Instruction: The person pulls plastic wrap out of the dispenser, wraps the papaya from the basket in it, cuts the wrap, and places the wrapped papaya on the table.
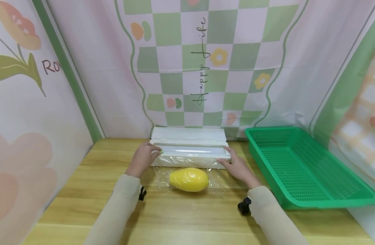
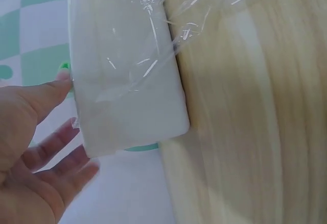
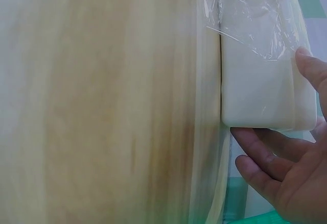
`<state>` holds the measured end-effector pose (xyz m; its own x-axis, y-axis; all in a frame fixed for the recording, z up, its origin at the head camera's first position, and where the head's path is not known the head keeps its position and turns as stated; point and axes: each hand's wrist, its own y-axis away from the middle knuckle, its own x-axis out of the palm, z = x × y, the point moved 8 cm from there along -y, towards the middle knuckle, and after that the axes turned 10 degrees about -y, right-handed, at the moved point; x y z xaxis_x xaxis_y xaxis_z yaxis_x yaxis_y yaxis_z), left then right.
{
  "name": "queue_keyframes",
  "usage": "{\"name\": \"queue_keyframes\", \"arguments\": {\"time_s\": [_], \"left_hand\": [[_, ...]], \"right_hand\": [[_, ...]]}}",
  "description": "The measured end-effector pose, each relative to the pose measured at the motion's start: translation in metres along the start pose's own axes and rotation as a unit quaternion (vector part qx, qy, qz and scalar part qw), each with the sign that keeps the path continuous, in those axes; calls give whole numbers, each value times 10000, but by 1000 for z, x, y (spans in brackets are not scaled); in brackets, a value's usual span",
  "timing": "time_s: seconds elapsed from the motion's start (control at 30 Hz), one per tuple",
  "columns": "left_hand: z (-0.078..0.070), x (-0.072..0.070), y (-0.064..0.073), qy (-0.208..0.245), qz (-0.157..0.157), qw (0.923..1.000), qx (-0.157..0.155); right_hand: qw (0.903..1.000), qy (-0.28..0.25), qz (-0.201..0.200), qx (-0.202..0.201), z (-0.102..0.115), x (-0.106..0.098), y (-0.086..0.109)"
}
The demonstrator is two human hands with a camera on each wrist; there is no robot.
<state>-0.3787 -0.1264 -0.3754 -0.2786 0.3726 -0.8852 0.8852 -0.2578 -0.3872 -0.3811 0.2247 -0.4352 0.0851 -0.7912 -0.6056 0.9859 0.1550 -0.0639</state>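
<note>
A white cling film dispenser [image 1: 190,161] lies along the back of the table, its lid [image 1: 187,134] raised. Clear film [image 2: 127,55] hangs over the front of the dispenser and reaches a smooth yellow oval fruit [image 1: 189,179] lying just before it. At the dispenser's left end, my left hand [image 1: 142,157] pinches a small green slider [image 1: 162,152] between thumb and forefinger; its other fingers spread behind the end. With the thumb at the front edge and fingers against the end wall, my right hand [image 1: 236,166] holds the dispenser's right end.
A green plastic basket [image 1: 312,170] with perforated walls stands to the right, extending along the table's right side. Behind the wooden table [image 1: 181,217] hangs a checked, printed curtain [image 1: 205,61]. Black wrist cameras [image 1: 244,206] sit at both sleeves.
</note>
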Motion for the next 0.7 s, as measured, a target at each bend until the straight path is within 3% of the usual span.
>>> {"name": "queue_keyframes", "arguments": {"time_s": [0.4,0.7], "left_hand": [[17,-2,9,297,107,9992,-226],[31,-1,12,786,128,9962,-366]], "right_hand": [[10000,-31,17,-6,0,-1,1],[10000,-55,50,-31,-1,1,1]]}}
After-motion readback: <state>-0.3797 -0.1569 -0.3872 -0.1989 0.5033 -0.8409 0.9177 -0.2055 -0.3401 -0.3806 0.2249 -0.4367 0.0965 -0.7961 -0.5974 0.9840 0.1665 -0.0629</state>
